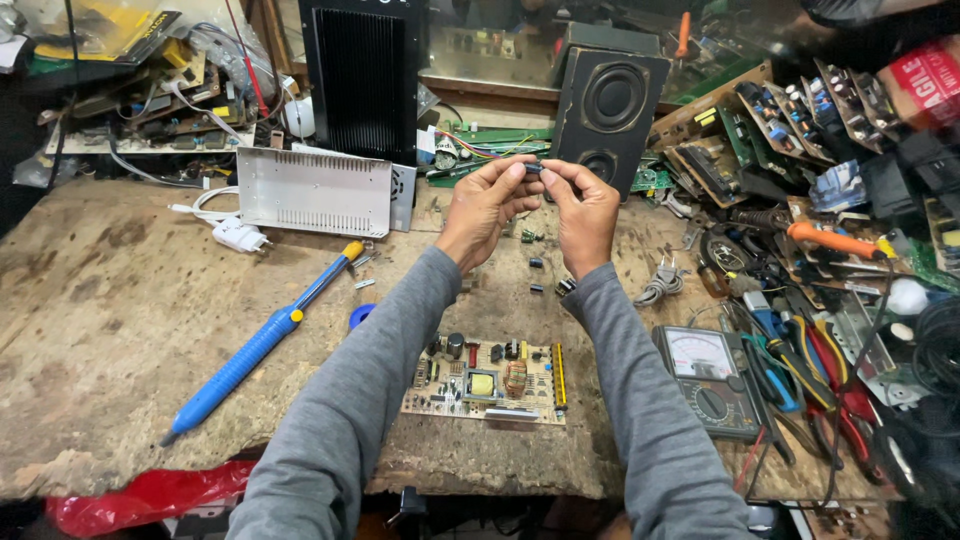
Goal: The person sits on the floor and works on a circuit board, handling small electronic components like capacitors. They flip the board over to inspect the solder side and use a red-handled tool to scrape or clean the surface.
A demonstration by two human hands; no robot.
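Pinching a tiny dark cylindrical electronic component (533, 168) between fingertips, left hand (484, 208) and right hand (583, 215) hold it above the worn wooden tabletop (120, 330); light, rigid, probably fragile-legged, best gripped by its body.

I see a blue desoldering pump (255, 350), a circuit board (488, 382), an analog multimeter (708, 382) and a black speaker (608, 110) on my worn workbench (110, 330).

An electronics repair workshop: a worn wooden surface (120, 330) crowded with circuit boards (487, 381), an analogue multimeter (706, 378), a desoldering pump (262, 343), pliers (835, 385) and speakers (608, 115).
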